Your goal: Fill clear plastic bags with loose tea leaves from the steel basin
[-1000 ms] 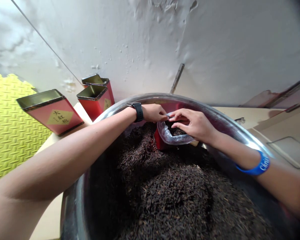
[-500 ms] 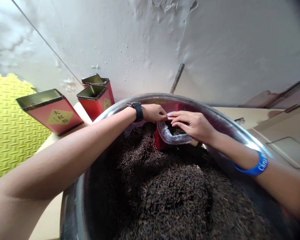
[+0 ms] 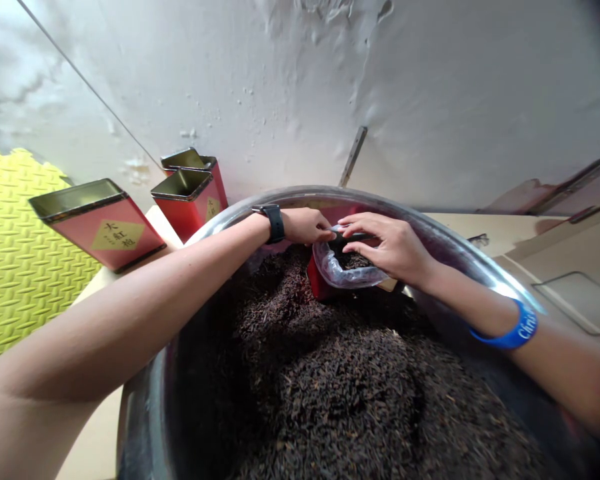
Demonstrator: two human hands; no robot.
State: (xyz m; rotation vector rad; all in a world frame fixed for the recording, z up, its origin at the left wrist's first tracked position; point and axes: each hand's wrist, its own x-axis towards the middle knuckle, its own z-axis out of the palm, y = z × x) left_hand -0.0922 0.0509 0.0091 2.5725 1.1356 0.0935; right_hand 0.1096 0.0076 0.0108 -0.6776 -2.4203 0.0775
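A red tin (image 3: 320, 283), lined with a clear plastic bag (image 3: 347, 277), is sunk in loose dark tea leaves (image 3: 350, 380) inside a large metal basin (image 3: 163, 400). Dark leaves also show inside the bag. My left hand (image 3: 305, 225), with a black watch on the wrist, is closed on the bag's edge at the far left corner of the tin. Over the bag's mouth my right hand (image 3: 400, 247) is bent, its thumb and fingers apart, close to the far rim. A blue wristband (image 3: 510, 330) circles my right forearm. The tin's far side is hidden by my hands.
Several open red tins stand left of the basin, the nearest tin (image 3: 123, 233) with a yellow label. A yellow textured mat (image 3: 25, 247) lies farther left. Behind the basin rises a peeling grey wall (image 3: 205, 80), with a narrow metal strip (image 3: 354, 157) against it.
My right fingers have lifted slightly off the bag's far rim and spread from the thumb. My left hand keeps its hold. The tin has stayed in place.
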